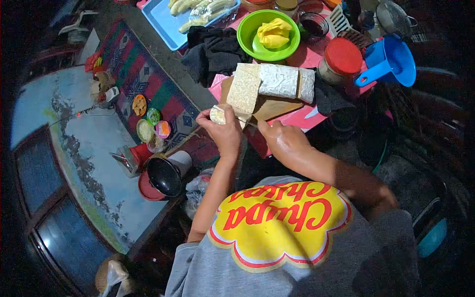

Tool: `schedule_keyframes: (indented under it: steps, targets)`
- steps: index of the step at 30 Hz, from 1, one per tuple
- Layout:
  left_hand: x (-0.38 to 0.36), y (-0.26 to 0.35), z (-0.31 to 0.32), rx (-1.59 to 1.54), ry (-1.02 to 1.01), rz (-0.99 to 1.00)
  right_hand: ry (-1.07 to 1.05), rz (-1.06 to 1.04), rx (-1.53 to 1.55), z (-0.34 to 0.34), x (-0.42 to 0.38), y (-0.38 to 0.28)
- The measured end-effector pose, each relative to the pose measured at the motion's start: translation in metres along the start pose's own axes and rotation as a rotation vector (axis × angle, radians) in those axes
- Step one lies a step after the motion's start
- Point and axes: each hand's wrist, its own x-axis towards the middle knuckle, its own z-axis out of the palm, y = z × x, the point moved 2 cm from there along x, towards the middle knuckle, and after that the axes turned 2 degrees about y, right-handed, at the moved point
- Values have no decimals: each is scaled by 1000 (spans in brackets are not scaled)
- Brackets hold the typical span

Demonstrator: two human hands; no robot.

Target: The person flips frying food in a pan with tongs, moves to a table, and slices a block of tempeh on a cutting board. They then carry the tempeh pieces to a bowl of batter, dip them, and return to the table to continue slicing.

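My left hand [225,131] pinches a pale cut piece of tempeh [217,115] at the near left corner of a wooden cutting board [274,108]. Right beside it, my right hand [287,141] is closed with the index finger stretched towards the board's near edge. Whatever it grips is mostly hidden; a thin edge between the hands is too small to name. A long beige tempeh block [244,89] lies on the board, just beyond my left fingers. Two whiter tempeh blocks [278,80] sit to its right, side by side.
Beyond the board stand a green bowl [245,37] with a yellow bag [274,33], dark cloth [213,54], a blue tray [163,24], a red-lidded jar [343,57] and a blue dipper [401,62]. A black wok [165,176] and small bowls [145,130] are at left.
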Motion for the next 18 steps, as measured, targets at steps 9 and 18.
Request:
schedule_keyframes:
  steps: [9,18]
  targets:
    - [1,1,-1,124,-5,48,-13,19,-39,10,9,3]
    - [1,2,1,-12,28,-4,-88,47,-26,23,17,12]
